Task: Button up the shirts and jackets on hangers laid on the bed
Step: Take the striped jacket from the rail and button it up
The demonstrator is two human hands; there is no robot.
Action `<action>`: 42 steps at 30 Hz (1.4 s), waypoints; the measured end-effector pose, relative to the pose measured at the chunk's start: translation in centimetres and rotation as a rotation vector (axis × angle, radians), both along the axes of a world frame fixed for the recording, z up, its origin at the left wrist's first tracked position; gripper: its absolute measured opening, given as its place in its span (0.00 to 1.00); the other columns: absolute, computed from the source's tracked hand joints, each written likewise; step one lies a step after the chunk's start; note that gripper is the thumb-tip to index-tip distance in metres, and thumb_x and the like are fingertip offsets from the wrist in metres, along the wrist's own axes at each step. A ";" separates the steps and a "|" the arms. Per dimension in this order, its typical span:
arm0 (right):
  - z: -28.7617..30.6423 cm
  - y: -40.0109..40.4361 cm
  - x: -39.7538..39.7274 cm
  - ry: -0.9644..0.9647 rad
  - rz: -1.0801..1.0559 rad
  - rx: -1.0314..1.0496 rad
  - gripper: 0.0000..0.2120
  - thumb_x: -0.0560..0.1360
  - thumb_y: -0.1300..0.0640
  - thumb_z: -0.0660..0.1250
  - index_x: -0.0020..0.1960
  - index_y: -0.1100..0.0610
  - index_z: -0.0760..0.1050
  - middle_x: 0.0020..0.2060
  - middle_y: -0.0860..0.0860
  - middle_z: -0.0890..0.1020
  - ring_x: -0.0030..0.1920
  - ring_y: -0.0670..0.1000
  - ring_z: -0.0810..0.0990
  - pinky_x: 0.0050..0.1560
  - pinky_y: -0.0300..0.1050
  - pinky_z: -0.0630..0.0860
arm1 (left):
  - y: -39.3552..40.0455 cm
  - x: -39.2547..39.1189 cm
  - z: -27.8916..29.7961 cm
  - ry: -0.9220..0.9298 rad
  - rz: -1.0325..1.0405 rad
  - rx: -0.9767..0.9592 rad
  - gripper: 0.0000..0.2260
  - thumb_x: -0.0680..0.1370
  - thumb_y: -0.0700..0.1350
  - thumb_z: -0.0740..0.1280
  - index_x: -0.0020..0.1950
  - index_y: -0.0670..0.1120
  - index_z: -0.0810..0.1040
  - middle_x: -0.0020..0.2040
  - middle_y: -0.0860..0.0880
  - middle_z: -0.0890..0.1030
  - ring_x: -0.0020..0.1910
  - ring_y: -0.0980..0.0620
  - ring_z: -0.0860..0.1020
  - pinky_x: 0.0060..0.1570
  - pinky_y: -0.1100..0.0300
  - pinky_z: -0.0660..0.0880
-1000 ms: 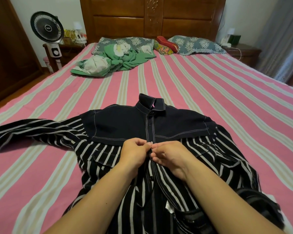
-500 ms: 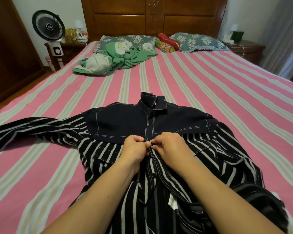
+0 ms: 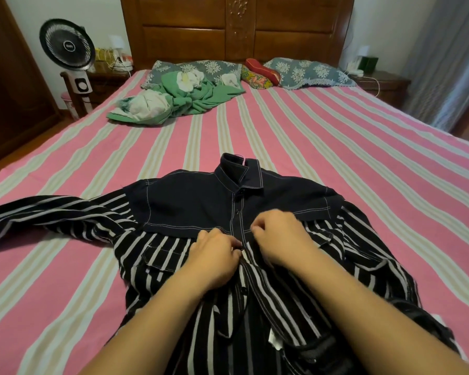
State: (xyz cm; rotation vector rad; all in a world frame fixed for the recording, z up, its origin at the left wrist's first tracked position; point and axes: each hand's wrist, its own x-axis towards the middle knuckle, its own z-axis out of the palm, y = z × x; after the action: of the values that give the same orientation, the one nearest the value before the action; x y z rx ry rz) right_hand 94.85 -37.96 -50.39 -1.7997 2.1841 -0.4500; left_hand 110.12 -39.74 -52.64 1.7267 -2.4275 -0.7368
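A: While the dark striped shirt (image 3: 201, 201) lies face up across the near end of the bed (image 3: 336, 147), collar toward the headboard, both hands are on its front placket, right where the plain yoke meets the stripes.

B: And there's been a shift. A second ago the two hands were knuckle to knuckle over one spot; now the right hand (image 3: 279, 239) has lifted a touch up and to the side, while the left hand (image 3: 214, 255) stays low against the seam.

A: What does that tell you?

B: My read: that button is either through or nearly through its hole. The placket above, up to the collar, looks closed, with a button (image 3: 236, 211) showing there. Below the hands the fronts gape open, so most of the row is yet to do.

A: How's the grip?

B: The left hand pinches the placket edge between curled fingers and thumb. The right hand is curled too, seemingly nipping the other edge, but its fingertips are tucked under.

A: Anything we can't see?

B: Plenty. The button being worked is hidden by the hands. Only a pink hanger hook (image 3: 244, 161) peeks from the collar. The hem is cut off below, and a dark bundle (image 3: 417, 320) at the right I can't identify.
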 end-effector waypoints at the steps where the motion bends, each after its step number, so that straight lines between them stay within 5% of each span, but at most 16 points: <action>1: 0.8 -1.7 -0.8 0.028 0.002 0.011 0.11 0.77 0.56 0.62 0.52 0.49 0.83 0.52 0.52 0.85 0.54 0.58 0.82 0.57 0.50 0.78 | -0.4 0.5 0.3 0.021 -0.011 0.054 0.15 0.83 0.52 0.62 0.69 0.59 0.78 0.67 0.51 0.76 0.71 0.47 0.68 0.72 0.48 0.67; 5: 1.8 -10.8 -6.0 0.230 -0.041 0.093 0.15 0.76 0.64 0.60 0.60 0.59 0.78 0.56 0.59 0.81 0.52 0.61 0.79 0.51 0.50 0.77 | -1.1 1.9 0.9 0.161 -0.059 0.156 0.13 0.84 0.48 0.63 0.66 0.60 0.80 0.62 0.56 0.81 0.62 0.58 0.75 0.67 0.59 0.71; 9: -2.5 -15.7 -11.6 0.314 -0.144 0.177 0.20 0.81 0.55 0.58 0.72 0.56 0.65 0.66 0.61 0.75 0.64 0.65 0.73 0.61 0.56 0.72 | -1.7 2.7 1.0 0.266 -0.089 0.188 0.13 0.84 0.49 0.64 0.66 0.61 0.79 0.56 0.62 0.81 0.51 0.68 0.76 0.46 0.76 0.67; 12: -4.7 -17.6 -13.3 0.336 -0.070 0.155 0.19 0.83 0.47 0.58 0.68 0.58 0.70 0.65 0.61 0.75 0.63 0.64 0.74 0.61 0.56 0.72 | -2.3 3.3 1.1 0.382 -0.031 0.213 0.13 0.83 0.48 0.65 0.64 0.61 0.81 0.53 0.63 0.84 0.50 0.69 0.79 0.55 0.73 0.73; 15: -5.0 -18.9 -14.5 0.434 0.113 -0.002 0.14 0.84 0.51 0.59 0.59 0.62 0.74 0.56 0.62 0.77 0.56 0.64 0.78 0.54 0.55 0.76 | -2.8 3.2 1.9 0.439 -0.002 0.170 0.12 0.82 0.47 0.67 0.64 0.60 0.81 0.52 0.63 0.84 0.50 0.69 0.80 0.56 0.71 0.74; 19: -3.5 -22.2 -16.0 0.579 0.033 -0.231 0.11 0.83 0.59 0.57 0.55 0.63 0.76 0.50 0.61 0.77 0.49 0.64 0.78 0.45 0.55 0.73 | -3.0 3.3 2.6 0.363 -0.002 0.074 0.12 0.82 0.53 0.66 0.64 0.65 0.78 0.54 0.65 0.80 0.53 0.69 0.78 0.56 0.71 0.72; 22: -1.6 -25.2 -15.1 0.702 -0.051 -0.297 0.09 0.81 0.62 0.61 0.58 0.62 0.75 0.53 0.59 0.77 0.52 0.62 0.77 0.46 0.54 0.71 | -3.2 3.8 2.1 0.232 -0.038 0.067 0.16 0.81 0.59 0.64 0.70 0.67 0.72 0.61 0.68 0.72 0.62 0.68 0.71 0.65 0.68 0.67; 26: -4.0 -25.5 -12.6 0.523 -0.115 0.080 0.18 0.80 0.59 0.58 0.70 0.59 0.67 0.65 0.61 0.74 0.65 0.64 0.72 0.61 0.58 0.70 | -2.7 3.8 0.5 -0.060 -0.150 0.212 0.32 0.77 0.71 0.58 0.79 0.70 0.50 0.82 0.61 0.48 0.81 0.55 0.46 0.81 0.49 0.49; 28: -5.2 -23.7 -11.9 0.457 -0.063 0.214 0.25 0.81 0.56 0.56 0.77 0.59 0.57 0.72 0.64 0.65 0.71 0.67 0.65 0.69 0.64 0.66 | -1.7 3.3 0.0 -0.203 -0.202 0.245 0.42 0.72 0.78 0.55 0.79 0.68 0.37 0.81 0.58 0.34 0.80 0.52 0.32 0.80 0.47 0.39; 31: -3.1 -20.0 -10.9 0.483 0.054 0.383 0.28 0.84 0.49 0.53 0.81 0.55 0.51 0.80 0.61 0.51 0.78 0.68 0.51 0.74 0.68 0.57 | -0.4 2.1 0.7 -0.315 -0.183 0.270 0.50 0.67 0.81 0.55 0.78 0.65 0.32 0.79 0.53 0.28 0.78 0.47 0.28 0.79 0.42 0.35; 33: -0.5 -15.7 -9.3 0.475 0.180 0.363 0.26 0.84 0.43 0.52 0.77 0.56 0.64 0.75 0.63 0.63 0.76 0.66 0.59 0.73 0.63 0.62 | 0.9 1.3 1.6 -0.342 -0.159 0.302 0.52 0.66 0.82 0.56 0.78 0.65 0.32 0.79 0.51 0.29 0.78 0.43 0.29 0.78 0.38 0.36; 36: 3.0 -5.9 -5.8 0.241 0.335 0.148 0.27 0.79 0.34 0.55 0.61 0.54 0.78 0.56 0.57 0.78 0.59 0.58 0.78 0.60 0.54 0.74 | 4.0 0.5 3.3 -0.305 -0.204 0.320 0.51 0.68 0.80 0.59 0.81 0.61 0.38 0.81 0.52 0.32 0.80 0.42 0.34 0.78 0.36 0.40; 39: 5.5 3.6 -5.4 0.153 0.405 0.308 0.30 0.74 0.29 0.62 0.67 0.48 0.73 0.59 0.46 0.79 0.57 0.48 0.79 0.61 0.50 0.76 | 7.1 0.6 5.2 -0.216 -0.235 0.090 0.39 0.73 0.71 0.66 0.80 0.59 0.59 0.80 0.50 0.56 0.79 0.44 0.55 0.77 0.43 0.57; 42: 6.9 8.2 -9.3 0.305 0.344 0.432 0.28 0.70 0.27 0.66 0.62 0.43 0.72 0.54 0.42 0.81 0.53 0.48 0.80 0.57 0.46 0.76 | 10.2 1.5 6.7 -0.158 -0.308 -0.155 0.20 0.77 0.60 0.69 0.66 0.58 0.70 0.62 0.54 0.69 0.63 0.50 0.68 0.64 0.51 0.70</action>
State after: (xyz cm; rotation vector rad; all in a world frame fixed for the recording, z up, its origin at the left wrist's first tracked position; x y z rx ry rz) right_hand 85.53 -29.79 -43.50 -2.0198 1.8863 0.3657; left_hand 111.59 -29.49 -45.93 1.4230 -2.8119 -0.4326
